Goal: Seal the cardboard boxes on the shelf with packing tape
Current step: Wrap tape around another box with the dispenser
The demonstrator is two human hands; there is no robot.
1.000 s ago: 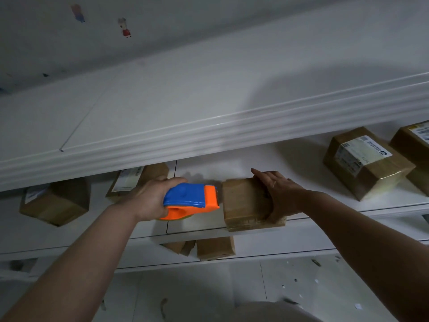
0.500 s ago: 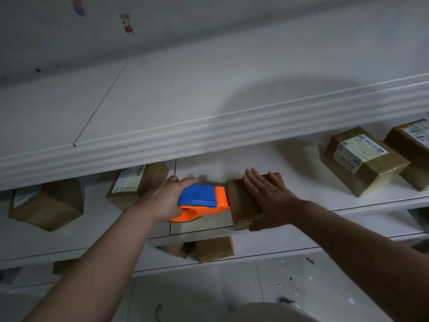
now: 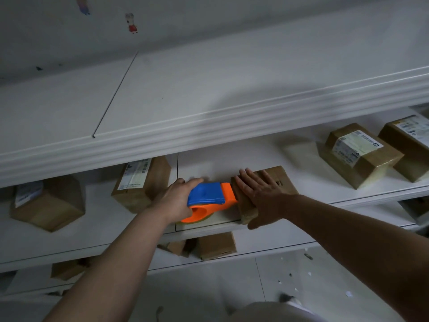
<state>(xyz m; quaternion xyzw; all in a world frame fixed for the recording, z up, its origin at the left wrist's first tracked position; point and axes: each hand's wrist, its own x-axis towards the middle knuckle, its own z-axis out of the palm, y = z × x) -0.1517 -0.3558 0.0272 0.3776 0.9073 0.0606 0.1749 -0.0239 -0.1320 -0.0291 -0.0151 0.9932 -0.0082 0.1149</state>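
Left hand (image 3: 174,201) grips the tape dispenser (image 3: 209,201) — nose against the box (image 3: 276,180) (right hand (image 3: 260,196) flat on top).

A pale grey wall (image 3: 209,24) carries two small cartoon-figure stickers, one in a red dress (image 3: 131,23), another cut off by the top edge (image 3: 83,5). Lower down, a grey tiled floor (image 3: 197,287) is dotted with small white scraps (image 3: 348,293).

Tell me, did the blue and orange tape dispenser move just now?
Yes. The blue and orange plastic tape dispenser slid right, away from the dark seam in the white shelf, up against the small brown cardboard box.
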